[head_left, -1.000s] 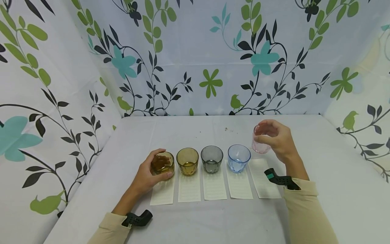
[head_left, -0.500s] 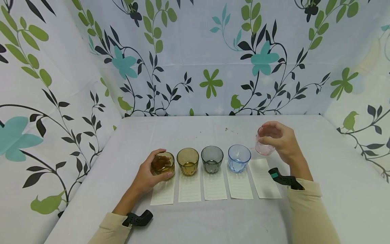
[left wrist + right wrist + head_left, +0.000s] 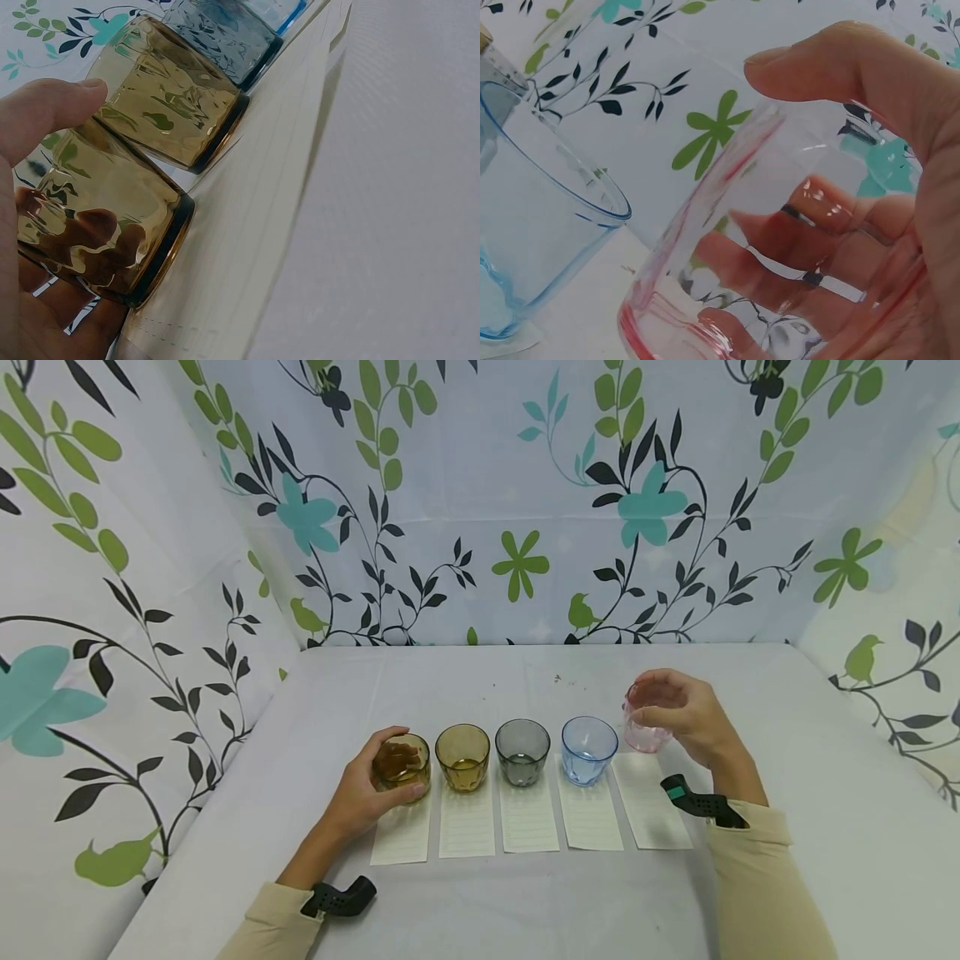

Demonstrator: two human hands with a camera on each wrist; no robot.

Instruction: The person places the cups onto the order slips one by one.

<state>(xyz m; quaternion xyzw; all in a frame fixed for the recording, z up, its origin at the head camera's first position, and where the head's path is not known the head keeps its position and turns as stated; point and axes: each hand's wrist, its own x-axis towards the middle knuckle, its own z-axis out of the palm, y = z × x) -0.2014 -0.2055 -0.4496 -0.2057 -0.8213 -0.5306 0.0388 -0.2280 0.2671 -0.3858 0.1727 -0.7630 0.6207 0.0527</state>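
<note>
My left hand [image 3: 369, 789] grips an amber glass [image 3: 405, 767] at the left end of a row, thumb on the near side and fingers curled behind it. Through its wall the fingers show in the left wrist view, where the amber glass [image 3: 97, 217] stands on paper. At the right end, my right hand [image 3: 686, 710] holds a pink glass [image 3: 647, 737] between thumb and curled fingers. In the right wrist view the pink glass [image 3: 705, 225] tilts, with the fingers visible through it. Whether its base touches the table cannot be told.
Between the hands stand a second amber glass [image 3: 462, 758], a grey glass [image 3: 522, 753] and a blue glass [image 3: 588, 752]. Under or before the row lie several lined paper slips, including the rightmost slip [image 3: 652, 806]. Patterned cloth [image 3: 450, 527] walls the white table [image 3: 510, 910].
The right hand shifted right with the pink glass, then came slightly back left and nearer the rightmost slip. My left hand and the other glasses have stayed put.
</note>
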